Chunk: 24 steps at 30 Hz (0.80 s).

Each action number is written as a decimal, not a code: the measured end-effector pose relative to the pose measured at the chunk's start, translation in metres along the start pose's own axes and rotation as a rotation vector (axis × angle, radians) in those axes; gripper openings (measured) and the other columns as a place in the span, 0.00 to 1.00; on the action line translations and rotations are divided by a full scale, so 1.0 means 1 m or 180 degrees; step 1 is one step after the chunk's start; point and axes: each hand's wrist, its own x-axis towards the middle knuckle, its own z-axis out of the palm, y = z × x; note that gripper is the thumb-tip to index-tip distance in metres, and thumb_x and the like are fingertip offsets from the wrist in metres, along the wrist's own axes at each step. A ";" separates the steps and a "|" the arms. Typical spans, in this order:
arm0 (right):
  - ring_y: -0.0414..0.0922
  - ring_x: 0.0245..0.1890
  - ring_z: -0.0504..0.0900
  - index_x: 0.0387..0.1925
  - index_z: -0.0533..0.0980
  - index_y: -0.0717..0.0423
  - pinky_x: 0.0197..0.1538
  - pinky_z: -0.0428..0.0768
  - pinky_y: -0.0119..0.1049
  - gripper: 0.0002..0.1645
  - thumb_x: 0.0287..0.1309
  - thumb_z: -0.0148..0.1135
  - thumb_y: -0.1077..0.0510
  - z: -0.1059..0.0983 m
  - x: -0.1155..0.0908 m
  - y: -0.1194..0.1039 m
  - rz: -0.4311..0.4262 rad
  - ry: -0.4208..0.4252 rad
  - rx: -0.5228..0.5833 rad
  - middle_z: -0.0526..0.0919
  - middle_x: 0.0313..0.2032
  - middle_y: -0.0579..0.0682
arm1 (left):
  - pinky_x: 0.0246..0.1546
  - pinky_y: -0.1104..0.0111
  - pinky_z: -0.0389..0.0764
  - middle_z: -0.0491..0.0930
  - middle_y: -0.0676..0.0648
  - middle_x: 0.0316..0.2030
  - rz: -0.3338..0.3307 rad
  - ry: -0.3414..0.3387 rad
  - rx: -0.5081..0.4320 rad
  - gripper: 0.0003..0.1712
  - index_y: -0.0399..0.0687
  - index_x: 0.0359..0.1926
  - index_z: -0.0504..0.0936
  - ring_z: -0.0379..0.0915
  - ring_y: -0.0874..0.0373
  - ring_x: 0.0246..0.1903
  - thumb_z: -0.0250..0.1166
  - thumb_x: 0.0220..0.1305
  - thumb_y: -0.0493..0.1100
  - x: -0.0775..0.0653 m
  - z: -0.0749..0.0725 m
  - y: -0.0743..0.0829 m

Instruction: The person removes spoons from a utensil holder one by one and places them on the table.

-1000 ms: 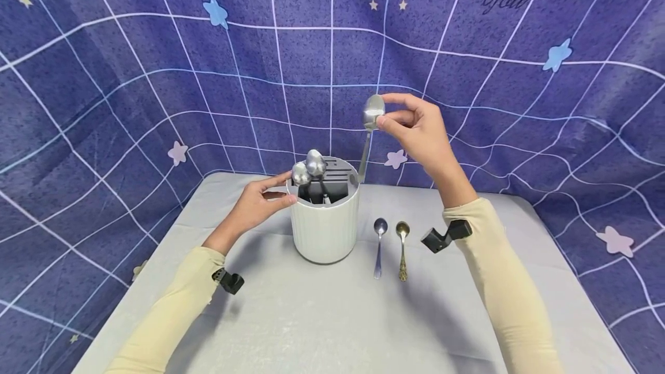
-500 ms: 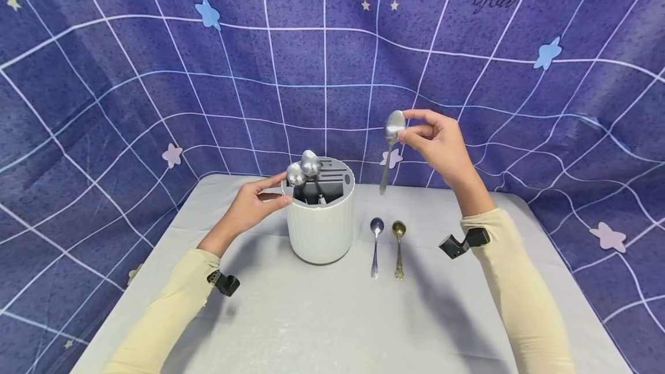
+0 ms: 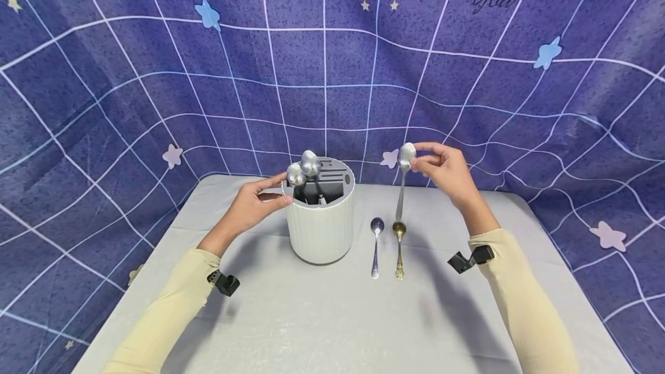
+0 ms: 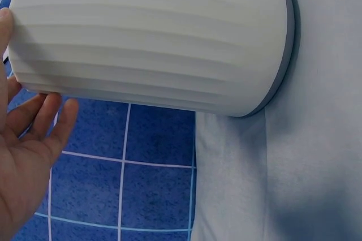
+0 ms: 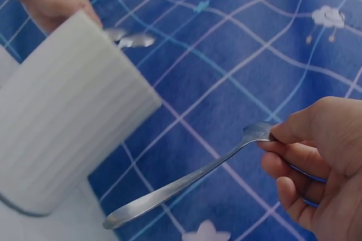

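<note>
The pinched spoon (image 5: 186, 181) is smooth silvery metal.

The right hand (image 5: 336, 153) pinches a spoon (image 5: 189, 179) by its bowl, near a ribbed container (image 5: 73, 105).

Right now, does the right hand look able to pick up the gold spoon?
Probably not straight away: the right hand pinches a silver spoon by its bowl and would likely need to set it down first. Otherwise the way looks free: the gold spoon lies on the table.
</note>
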 end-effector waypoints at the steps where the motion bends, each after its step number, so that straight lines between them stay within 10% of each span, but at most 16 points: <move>1: 0.34 0.32 0.87 0.60 0.78 0.67 0.32 0.80 0.25 0.23 0.65 0.65 0.65 -0.001 -0.002 0.005 0.0034 0.0002 0.0004 0.91 0.31 0.42 | 0.51 0.70 0.87 0.72 0.37 0.69 0.0006 0.0001 0.0001 0.34 0.40 0.70 0.74 0.78 0.37 0.57 0.73 0.64 0.38 0.000 0.000 0.000; 24: 0.33 0.34 0.86 0.64 0.73 0.72 0.39 0.86 0.29 0.26 0.66 0.62 0.65 -0.021 -0.036 0.085 0.0669 -0.0184 0.0022 0.91 0.37 0.46 | 0.52 0.69 0.87 0.73 0.37 0.68 0.0044 0.0014 0.0006 0.34 0.40 0.70 0.74 0.78 0.38 0.57 0.73 0.64 0.37 0.000 0.001 -0.001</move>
